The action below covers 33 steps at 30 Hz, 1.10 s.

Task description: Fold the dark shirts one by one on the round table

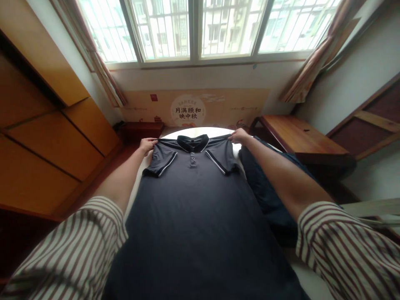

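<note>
A dark polo shirt [200, 208] lies spread front side up, its collar at the far end and its hem toward me. White piping trims the collar and both short sleeves, which are folded inward over the chest. My left hand [148, 145] pinches the shirt at the left shoulder. At the opposite shoulder, the fingers of my right hand [240, 136] are closed on the cloth. Between the hands the shoulder line looks stretched. Under the shirt is a white rounded table [200, 131], mostly covered.
Dark folded cloth [265, 183] lies right of the shirt, partly beneath my right forearm. A wooden desk [303, 135] stands at the right, orange cabinets [46, 146] at the left. A printed board [218, 106] stands below the barred window [193, 31].
</note>
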{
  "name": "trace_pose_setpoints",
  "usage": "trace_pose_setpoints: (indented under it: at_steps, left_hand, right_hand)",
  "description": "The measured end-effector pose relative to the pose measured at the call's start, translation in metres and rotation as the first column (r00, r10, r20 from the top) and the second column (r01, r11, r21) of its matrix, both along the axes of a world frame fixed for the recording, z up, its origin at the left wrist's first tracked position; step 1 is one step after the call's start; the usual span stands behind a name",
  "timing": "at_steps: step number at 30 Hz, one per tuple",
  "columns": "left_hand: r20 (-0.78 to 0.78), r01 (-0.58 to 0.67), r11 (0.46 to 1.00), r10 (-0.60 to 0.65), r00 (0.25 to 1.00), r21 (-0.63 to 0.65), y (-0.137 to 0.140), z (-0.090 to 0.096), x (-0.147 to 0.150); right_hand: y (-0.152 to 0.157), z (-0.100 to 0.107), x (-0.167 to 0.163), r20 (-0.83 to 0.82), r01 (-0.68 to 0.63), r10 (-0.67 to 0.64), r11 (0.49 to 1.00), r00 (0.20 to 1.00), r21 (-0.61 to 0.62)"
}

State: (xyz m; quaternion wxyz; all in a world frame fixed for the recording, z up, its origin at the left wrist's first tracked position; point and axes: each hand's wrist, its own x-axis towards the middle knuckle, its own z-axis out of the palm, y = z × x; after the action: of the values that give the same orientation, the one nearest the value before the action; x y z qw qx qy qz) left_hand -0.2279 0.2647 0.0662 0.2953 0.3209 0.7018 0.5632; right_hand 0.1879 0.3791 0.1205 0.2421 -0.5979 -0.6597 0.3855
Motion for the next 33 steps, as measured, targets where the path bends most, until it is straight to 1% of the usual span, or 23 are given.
trace_pose_setpoints:
  at_steps: [3, 6, 8, 10, 12, 13, 15, 17, 18, 19, 20, 21, 22, 23, 24, 25, 27, 29, 30, 31, 32, 33]
  left_hand:
    - [0.005, -0.045, 0.995, 0.044, 0.999, 0.091, 0.007, 0.017, 0.006]
    - [0.013, -0.038, 0.987, 0.036, 0.999, 0.153, 0.007, 0.037, 0.016]
    - [-0.001, -0.001, 0.977, 0.001, 1.0, 0.211, -0.003, 0.051, 0.022]
    - [-0.062, 0.064, 0.952, -0.047, 0.997, 0.301, -0.025, 0.062, 0.023]
    - [-0.181, 0.156, 0.91, -0.091, 0.979, 0.385, -0.062, 0.069, 0.019]
    - [-0.253, 0.205, 0.888, -0.105, 0.962, 0.411, -0.087, 0.07, 0.015]
    - [-0.393, 0.308, 0.853, -0.134, 0.91, 0.422, -0.148, 0.066, 0.007]
    - [-0.457, 0.39, 0.828, -0.187, 0.869, 0.402, -0.218, 0.052, 0.001]
    - [-0.472, 0.443, 0.832, -0.26, 0.843, 0.334, -0.253, 0.043, 0.0]
    - [-0.473, 0.489, 0.837, -0.337, 0.814, 0.247, -0.286, 0.032, 0.0]
    - [-0.455, 0.563, 0.817, -0.457, 0.764, 0.123, -0.317, 0.02, 0.002]
    - [-0.461, 0.627, 0.779, -0.551, 0.695, 0.014, -0.343, 0.009, 0.005]
    - [-0.468, 0.671, 0.74, -0.611, 0.638, -0.052, -0.365, -0.001, 0.009]
    - [-0.473, 0.694, 0.713, -0.648, 0.597, -0.101, -0.382, -0.008, 0.013]
    - [-0.485, 0.703, 0.7, -0.662, 0.571, -0.127, -0.394, -0.013, 0.018]
    - [-0.497, 0.707, 0.694, -0.664, 0.558, -0.134, -0.403, -0.015, 0.021]
    - [-0.506, 0.717, 0.679, -0.679, 0.532, -0.158, -0.409, -0.01, 0.026]
    - [-0.481, 0.736, 0.641, -0.726, 0.491, -0.217, -0.403, 0.002, 0.026]
    - [-0.466, 0.737, 0.633, -0.74, 0.485, -0.239, -0.397, 0.008, 0.026]
    - [-0.46, 0.714, 0.659, -0.723, 0.515, -0.238, -0.387, 0.014, 0.025]
    - [-0.463, 0.661, 0.719, -0.671, 0.579, -0.214, -0.374, 0.019, 0.024]
    - [-0.468, 0.579, 0.798, -0.581, 0.666, -0.167, -0.359, 0.021, 0.024]
  right_hand:
    - [-0.004, 0.008, 0.001, -0.017, 0.082, -0.081, 0.995, 0.997, 0.053]
    - [-0.014, 0.02, 0.001, -0.052, 0.104, -0.099, 0.99, 0.994, 0.096]
    - [-0.028, 0.032, 0.004, -0.108, 0.065, -0.05, 0.987, 0.993, 0.146]
    - [-0.047, 0.046, 0.012, -0.177, -0.029, 0.069, 0.975, 0.982, 0.219]
    - [-0.074, 0.057, 0.031, -0.218, -0.12, 0.191, 0.946, 0.957, 0.301]
    - [-0.089, 0.06, 0.045, -0.223, -0.153, 0.237, 0.929, 0.946, 0.338]
    - [-0.124, 0.058, 0.082, -0.201, -0.21, 0.303, 0.9, 0.931, 0.382]
    - [-0.162, 0.045, 0.124, -0.16, -0.328, 0.396, 0.883, 0.904, 0.336]
    - [-0.181, 0.036, 0.143, -0.153, -0.418, 0.473, 0.861, 0.868, 0.291]
    - [-0.2, 0.025, 0.161, -0.132, -0.552, 0.582, 0.808, 0.802, 0.208]
    - [-0.218, 0.015, 0.176, -0.095, -0.654, 0.672, 0.739, 0.735, 0.161]
    - [-0.235, 0.005, 0.186, -0.055, -0.747, 0.756, 0.654, 0.652, 0.122]
    - [-0.249, -0.004, 0.194, -0.005, -0.812, 0.816, 0.576, 0.578, 0.095]
    - [-0.262, -0.01, 0.198, 0.049, -0.849, 0.849, 0.521, 0.526, 0.086]
    - [-0.272, -0.015, 0.199, 0.1, -0.87, 0.864, 0.487, 0.493, 0.084]
    - [-0.28, -0.017, 0.199, 0.146, -0.875, 0.863, 0.476, 0.484, 0.09]
    - [-0.291, -0.016, 0.197, 0.207, -0.866, 0.841, 0.49, 0.5, 0.103]
    - [-0.295, -0.008, 0.192, 0.239, -0.86, 0.828, 0.502, 0.508, 0.088]
    - [-0.294, -0.002, 0.189, 0.242, -0.859, 0.826, 0.506, 0.509, 0.082]
    - [-0.292, 0.004, 0.184, 0.236, -0.855, 0.823, 0.511, 0.516, 0.087]
    - [-0.287, 0.009, 0.177, 0.226, -0.843, 0.813, 0.527, 0.537, 0.107]
    - [-0.279, 0.013, 0.169, 0.221, -0.814, 0.784, 0.562, 0.581, 0.145]
